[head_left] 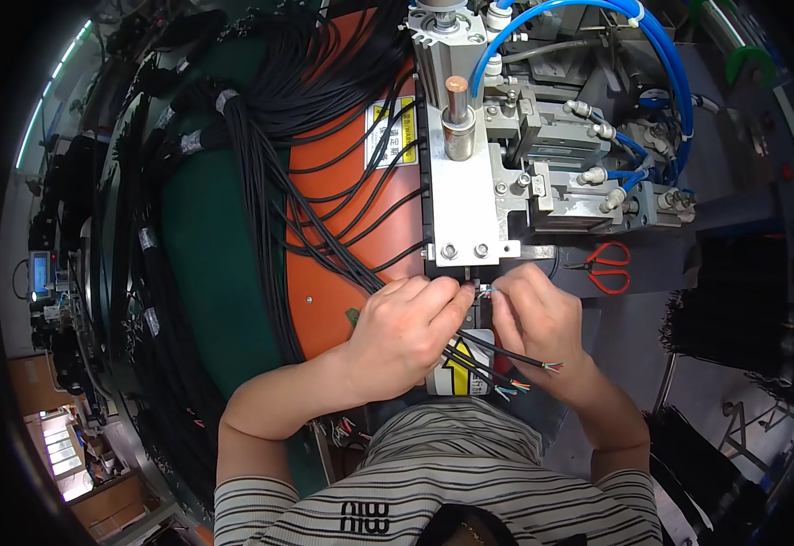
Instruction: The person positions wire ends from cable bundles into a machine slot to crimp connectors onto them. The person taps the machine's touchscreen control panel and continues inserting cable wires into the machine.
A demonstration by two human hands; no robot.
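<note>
My left hand (412, 329) is closed on black cables at the front of the metal machine (465, 196). Its thumb and forefinger pinch near a cable end. Just to the right, my right hand (535, 318) pinches the thin coloured wires (486, 292) at that cable's end. Below my hands, several black cables (497, 348) stick out to the right, their coloured wire ends (513, 389) fanned apart. The small slot between my fingertips is partly hidden.
Long bundles of black cable (256, 182) lie across the orange surface (324, 291) and green surface (206, 237) on the left. Red-handled scissors (609, 267) lie right of the machine. Blue air hoses (683, 82) arch over its back right. More black cables (724, 318) hang at the far right.
</note>
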